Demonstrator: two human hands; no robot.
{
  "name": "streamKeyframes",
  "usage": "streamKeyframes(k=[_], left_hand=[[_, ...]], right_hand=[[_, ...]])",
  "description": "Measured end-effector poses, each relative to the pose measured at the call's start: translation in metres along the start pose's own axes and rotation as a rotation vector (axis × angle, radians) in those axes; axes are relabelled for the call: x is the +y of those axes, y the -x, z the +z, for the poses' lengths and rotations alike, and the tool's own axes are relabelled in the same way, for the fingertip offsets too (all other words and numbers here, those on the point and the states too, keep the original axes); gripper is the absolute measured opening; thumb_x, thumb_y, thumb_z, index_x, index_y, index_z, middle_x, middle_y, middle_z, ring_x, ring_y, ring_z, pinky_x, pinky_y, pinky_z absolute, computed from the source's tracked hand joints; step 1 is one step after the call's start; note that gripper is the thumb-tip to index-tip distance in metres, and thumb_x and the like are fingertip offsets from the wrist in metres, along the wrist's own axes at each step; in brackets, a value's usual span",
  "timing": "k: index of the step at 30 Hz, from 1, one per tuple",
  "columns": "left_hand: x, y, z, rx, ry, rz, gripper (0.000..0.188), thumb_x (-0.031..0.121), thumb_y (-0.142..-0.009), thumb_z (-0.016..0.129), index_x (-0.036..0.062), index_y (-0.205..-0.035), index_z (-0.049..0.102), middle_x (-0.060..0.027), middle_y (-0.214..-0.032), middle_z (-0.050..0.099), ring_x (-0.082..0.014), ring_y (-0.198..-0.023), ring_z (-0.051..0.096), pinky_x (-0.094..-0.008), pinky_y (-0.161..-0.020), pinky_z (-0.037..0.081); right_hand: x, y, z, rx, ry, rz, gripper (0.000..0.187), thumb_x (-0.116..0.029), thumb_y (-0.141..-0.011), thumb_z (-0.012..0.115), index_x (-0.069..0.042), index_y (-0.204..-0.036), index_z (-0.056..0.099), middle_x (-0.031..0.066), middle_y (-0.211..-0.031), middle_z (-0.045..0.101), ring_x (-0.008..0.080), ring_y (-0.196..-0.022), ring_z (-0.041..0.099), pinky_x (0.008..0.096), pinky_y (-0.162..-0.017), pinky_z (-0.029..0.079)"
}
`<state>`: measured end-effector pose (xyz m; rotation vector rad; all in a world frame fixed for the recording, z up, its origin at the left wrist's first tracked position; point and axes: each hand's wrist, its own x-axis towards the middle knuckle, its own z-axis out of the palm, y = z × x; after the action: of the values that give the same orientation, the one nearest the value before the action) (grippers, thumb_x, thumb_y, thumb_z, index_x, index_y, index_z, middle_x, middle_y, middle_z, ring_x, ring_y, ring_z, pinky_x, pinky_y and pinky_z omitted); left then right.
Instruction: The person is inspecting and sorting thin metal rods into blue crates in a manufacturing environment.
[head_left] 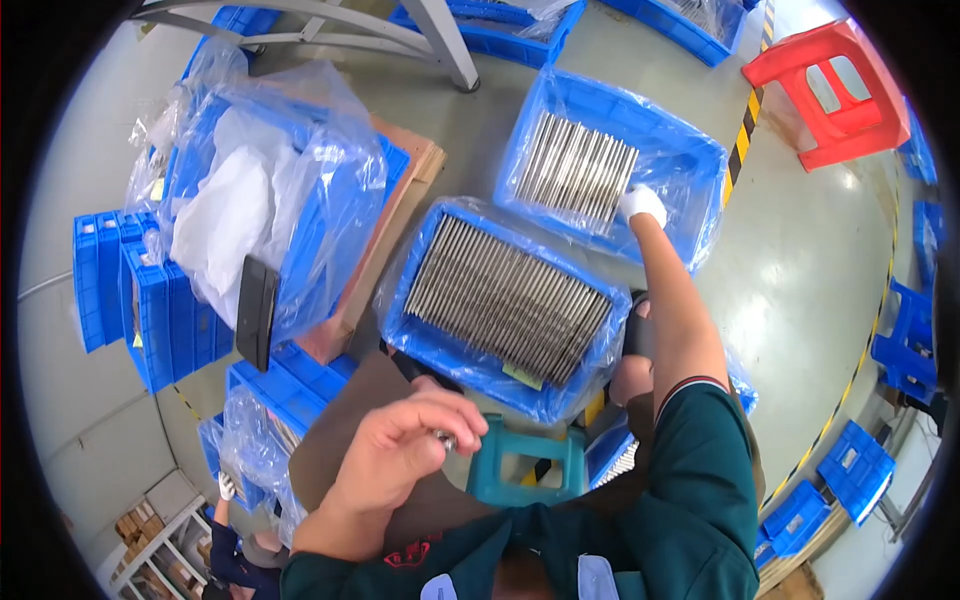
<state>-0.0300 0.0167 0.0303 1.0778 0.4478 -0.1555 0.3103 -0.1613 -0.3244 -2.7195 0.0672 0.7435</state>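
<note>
Left hand [408, 440]: bare, lower centre of frame; fingers curled, gripping a small shiny metal piece [446, 439].
Seat: teal plastic stool [489, 478], lower centre, right of the left hand.
Near bin: blue rectangular plastic bin [470, 378], centre, film-lined, holding closely packed silvery metal rods [500, 300].
Right hand [645, 205]: white-gloved, upper right of centre, at the lower right end of a shorter silvery rod row [575, 170]; grip cannot be told.
Far bin: film-lined blue plastic tub [685, 165], upper centre, around that row.

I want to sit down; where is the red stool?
In the head view, the red stool is at upper right, with the striped floor tape between it and the right hand.
</note>
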Motion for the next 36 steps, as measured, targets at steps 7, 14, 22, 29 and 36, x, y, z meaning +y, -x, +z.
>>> streamKeyframes(k=[7, 14, 22, 29, 36], left_hand=[[0.01, 0.006, -0.001, 0.005, -0.036, 0.162, 0.024, 0.021, -0.09, 0.055, -0.0023, -0.096, 0.06, -0.0103, -0.097, 0.061, -0.0139, -0.08, 0.056, -0.0274, -0.073, 0.044], [0.013, 0.015, -0.014, 0.142, 0.034, 0.177, 0.025, 0.027, -0.091, 0.055, 0.0028, -0.095, 0.061, -0.0045, -0.09, 0.062, -0.0108, -0.077, 0.056, -0.0247, -0.07, 0.046], [0.011, 0.027, -0.026, 0.176, 0.07, 0.204, 0.027, 0.032, -0.088, 0.059, 0.0059, -0.092, 0.065, 0.0007, -0.082, 0.062, -0.0079, -0.073, 0.056, -0.023, -0.068, 0.045], [0.011, 0.031, -0.027, 0.119, 0.095, 0.219, 0.027, 0.032, -0.088, 0.06, 0.0055, -0.092, 0.066, 0.0003, -0.082, 0.063, -0.0074, -0.072, 0.057, -0.0229, -0.069, 0.045], [0.014, 0.037, -0.03, 0.115, 0.141, 0.236, 0.028, 0.031, -0.088, 0.06, 0.0043, -0.093, 0.065, -0.0012, -0.084, 0.063, -0.0083, -0.074, 0.057, -0.0238, -0.07, 0.046]], right_hand=[[-0.031, 0.044, -0.078, 0.134, -0.039, -0.367, 0.038, -0.033, -0.079, 0.046, -0.01, -0.102, 0.066, 0.0179, -0.104, 0.062, 0.0348, -0.099, 0.059, 0.0387, -0.088, 0.046], [-0.044, 0.15, -0.047, -0.291, 0.131, -0.646, 0.025, -0.02, -0.072, 0.06, -0.007, -0.093, 0.066, 0.0163, -0.092, 0.066, 0.0337, -0.084, 0.064, 0.0386, -0.079, 0.051], [0.023, 0.255, 0.065, -0.415, 0.665, -0.37, 0.033, -0.01, -0.063, 0.071, -0.007, -0.096, 0.069, 0.0199, -0.103, 0.063, 0.0306, -0.097, 0.062, 0.037, -0.084, 0.051], [0.01, 0.315, 0.116, -0.039, -0.196, 0.524, 0.045, -0.023, -0.076, 0.051, -0.002, -0.116, 0.049, 0.0256, -0.116, 0.056, 0.0389, -0.108, 0.055, 0.0425, -0.091, 0.045], [0.003, 0.304, 0.119, 0.088, -0.219, 0.578, 0.047, -0.026, -0.072, 0.061, -0.001, -0.111, 0.052, 0.0209, -0.109, 0.06, 0.0352, -0.101, 0.06, 0.0396, -0.087, 0.049]])
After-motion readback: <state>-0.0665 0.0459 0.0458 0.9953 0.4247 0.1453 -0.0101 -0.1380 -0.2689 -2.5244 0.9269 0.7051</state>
